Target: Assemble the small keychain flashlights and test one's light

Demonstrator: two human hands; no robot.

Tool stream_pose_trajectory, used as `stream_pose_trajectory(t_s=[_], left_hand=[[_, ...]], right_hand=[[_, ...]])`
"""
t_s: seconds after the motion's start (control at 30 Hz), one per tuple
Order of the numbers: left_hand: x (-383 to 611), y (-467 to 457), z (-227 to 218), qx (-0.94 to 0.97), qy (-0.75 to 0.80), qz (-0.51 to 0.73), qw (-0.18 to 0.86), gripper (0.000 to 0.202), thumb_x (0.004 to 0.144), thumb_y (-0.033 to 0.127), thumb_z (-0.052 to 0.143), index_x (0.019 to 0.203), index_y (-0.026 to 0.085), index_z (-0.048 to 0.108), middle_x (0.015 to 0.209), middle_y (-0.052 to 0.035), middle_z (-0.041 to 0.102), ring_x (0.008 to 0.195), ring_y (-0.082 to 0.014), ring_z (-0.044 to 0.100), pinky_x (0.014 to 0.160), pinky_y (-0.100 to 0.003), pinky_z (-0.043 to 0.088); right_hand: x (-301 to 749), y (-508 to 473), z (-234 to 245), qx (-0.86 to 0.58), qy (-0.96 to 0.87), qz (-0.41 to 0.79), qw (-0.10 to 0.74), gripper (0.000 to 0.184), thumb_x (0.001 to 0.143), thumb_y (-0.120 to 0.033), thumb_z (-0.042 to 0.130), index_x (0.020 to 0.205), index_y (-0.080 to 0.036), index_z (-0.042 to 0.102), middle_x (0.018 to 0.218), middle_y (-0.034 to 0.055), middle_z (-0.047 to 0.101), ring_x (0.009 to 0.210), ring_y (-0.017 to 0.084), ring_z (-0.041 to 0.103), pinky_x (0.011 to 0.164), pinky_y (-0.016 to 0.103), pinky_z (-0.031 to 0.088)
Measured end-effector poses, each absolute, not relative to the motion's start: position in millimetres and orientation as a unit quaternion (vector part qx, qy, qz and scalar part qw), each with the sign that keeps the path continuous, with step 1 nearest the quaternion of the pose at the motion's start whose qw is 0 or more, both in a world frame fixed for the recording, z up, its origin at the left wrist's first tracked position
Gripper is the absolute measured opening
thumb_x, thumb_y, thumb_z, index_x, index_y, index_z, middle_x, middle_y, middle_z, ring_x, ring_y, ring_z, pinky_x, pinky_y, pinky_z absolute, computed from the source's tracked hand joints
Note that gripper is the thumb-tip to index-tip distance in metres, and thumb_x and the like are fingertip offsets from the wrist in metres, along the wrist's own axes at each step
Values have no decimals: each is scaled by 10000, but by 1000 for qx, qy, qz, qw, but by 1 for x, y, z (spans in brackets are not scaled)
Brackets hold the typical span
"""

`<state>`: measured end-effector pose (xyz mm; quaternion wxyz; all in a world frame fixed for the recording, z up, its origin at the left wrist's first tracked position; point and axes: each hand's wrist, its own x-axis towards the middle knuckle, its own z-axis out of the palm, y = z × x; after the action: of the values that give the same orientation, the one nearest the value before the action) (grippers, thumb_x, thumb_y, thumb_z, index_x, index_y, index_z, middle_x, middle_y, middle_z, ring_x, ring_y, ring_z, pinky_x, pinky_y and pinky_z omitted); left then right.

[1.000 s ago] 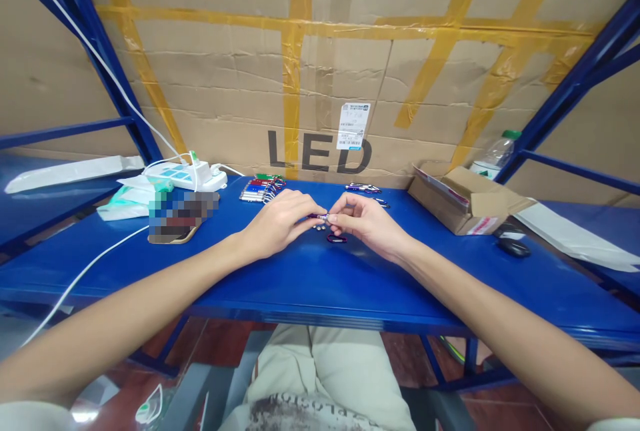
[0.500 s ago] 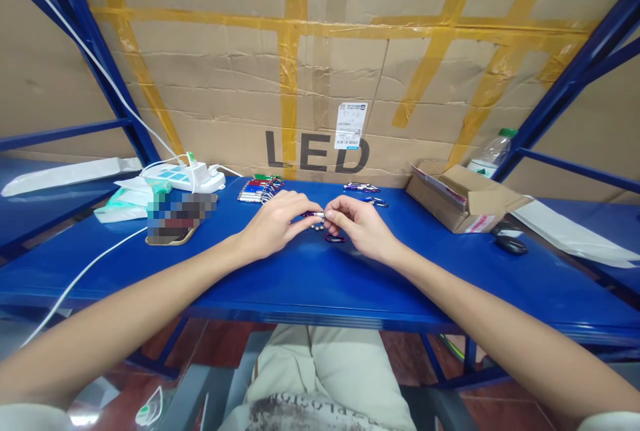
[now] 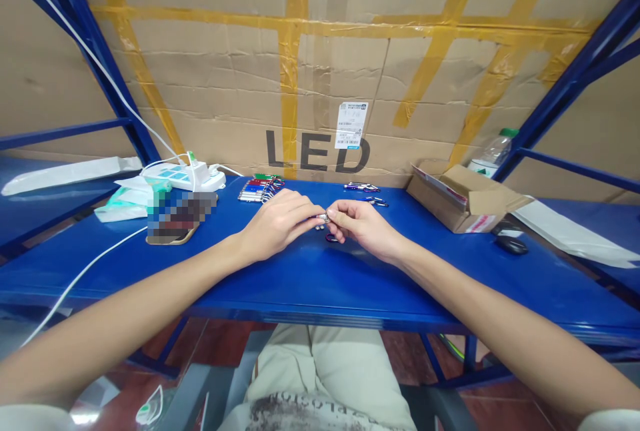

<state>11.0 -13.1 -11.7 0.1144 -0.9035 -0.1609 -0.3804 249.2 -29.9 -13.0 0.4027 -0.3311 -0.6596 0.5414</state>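
Over the middle of the blue table [image 3: 310,277], my left hand [image 3: 280,221] and my right hand [image 3: 363,225] meet, both pinching a small purple keychain flashlight [image 3: 321,217] between their fingertips. Its silver end shows between the two hands. A purple carabiner clip [image 3: 331,237] lies on the table just under my right hand, partly hidden by the fingers. Tiny silver pieces [image 3: 318,227] rest beside it.
A row of coloured keychain flashlights [image 3: 260,189] and a few more [image 3: 363,187] lie by the cardboard wall. An open cardboard box [image 3: 463,201] and a dark mouse [image 3: 510,244] sit right. A white power strip [image 3: 187,176], bags and a blurred object [image 3: 180,216] sit left.
My right hand has shifted slightly left and lower, closing in on my left hand and covering more of the carabiner clip. The flashlight stays pinched between both hands.
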Motion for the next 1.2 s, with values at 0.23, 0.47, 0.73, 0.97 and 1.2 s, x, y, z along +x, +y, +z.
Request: stream_pose_trajectory(t_s=[0.23, 0.47, 0.73, 0.97, 1.2], left_hand=[[11, -15, -9, -905, -153, -362, 161, 238, 1147, 333, 531, 1159, 205, 731, 1027, -78, 801, 912, -209, 691, 866, -376, 494], [10, -11, -8, -913, -203, -335, 114, 306, 1145, 408, 521, 1161, 197, 743, 1093, -103, 763, 1018, -240, 667, 931, -399, 469], [6, -5, -9, -903, -258, -333, 86, 261, 1122, 386, 570, 1190, 193, 733, 1153, -107, 734, 1072, -271, 589, 990, -440, 457], [6, -1, -12, -896, -274, -344, 58, 298, 1147, 361, 502, 1237, 195, 733, 1163, -111, 741, 1061, -262, 603, 1010, -445, 472], [8, -5, -10, -893, -283, -347, 44, 222, 1131, 353, 547, 1171, 200, 703, 1090, -80, 744, 1039, -258, 599, 1003, -436, 470]], right_hand=[[251, -28, -14, -326, -661, 558, 382, 512, 853, -655, 848, 831, -175, 668, 729, -9, 647, 604, 112, 542, 581, 267, 454], [253, -28, -11, -344, -685, 510, 391, 485, 893, -651, 806, 853, -192, 654, 760, -3, 675, 641, 127, 580, 633, 282, 500], [267, -22, -13, -386, -825, 249, 330, 155, 1041, -343, 616, 999, -210, 684, 856, 7, 708, 757, 174, 625, 732, 313, 481], [279, -19, -8, -361, -905, 141, 177, 78, 919, -121, 698, 915, -199, 707, 966, 48, 743, 873, 206, 655, 819, 322, 465], [279, -17, -12, -332, -920, 153, 144, 117, 937, -119, 678, 858, -205, 668, 959, 50, 762, 891, 220, 652, 873, 354, 469]])
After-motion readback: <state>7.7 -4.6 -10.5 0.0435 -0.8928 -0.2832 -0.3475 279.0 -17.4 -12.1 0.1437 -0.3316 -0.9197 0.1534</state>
